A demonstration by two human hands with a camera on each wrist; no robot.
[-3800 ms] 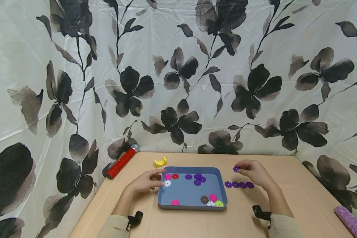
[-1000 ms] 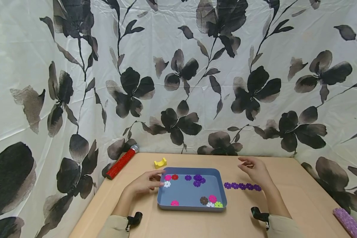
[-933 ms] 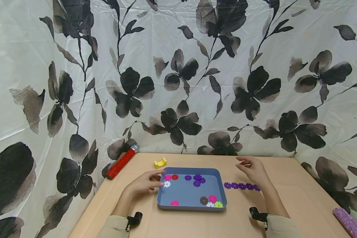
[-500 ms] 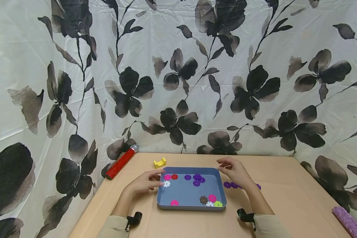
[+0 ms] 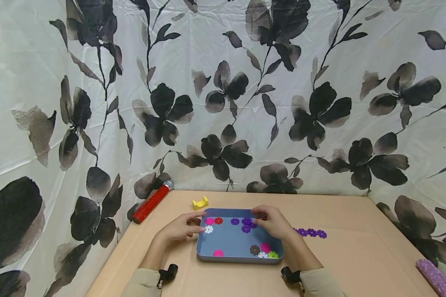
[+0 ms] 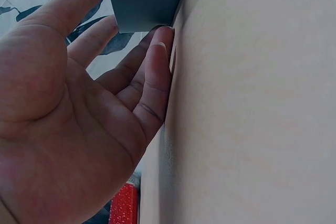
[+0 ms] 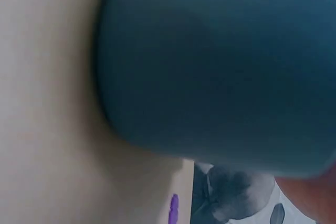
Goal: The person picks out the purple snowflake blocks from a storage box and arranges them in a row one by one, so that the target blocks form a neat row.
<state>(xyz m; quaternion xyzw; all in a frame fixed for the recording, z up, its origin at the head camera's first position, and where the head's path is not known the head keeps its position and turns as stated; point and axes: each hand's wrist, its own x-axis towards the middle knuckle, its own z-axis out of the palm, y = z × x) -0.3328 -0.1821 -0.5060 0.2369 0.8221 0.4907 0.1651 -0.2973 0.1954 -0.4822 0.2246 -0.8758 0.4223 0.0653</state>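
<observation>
My left hand rests at the left wall of a blue-grey tray, thumb and forefinger touching its rim; the left wrist view shows relaxed fingers against the tray's outer side. Over the tray's right part, my right hand has its fingertips beside a cluster of purple flower-shaped pieces, thumb and forefinger apart, and partly covers them. Right of the tray runs a row of purple flower pieces on the table, its left end hidden behind the right hand. In the right wrist view the tray wall hides the fingertips.
In the tray also lie pink, red and white flower pieces at left, and brown, pink, white and green ones at lower right. Behind stands a yellow curved piece. A red glittery tube and a purple glittery roll lie at the table's sides.
The right hand set a purple flower piece at the right end of the row, let go, then moved left over the tray to the purple cluster. The left hand stayed at the tray.
</observation>
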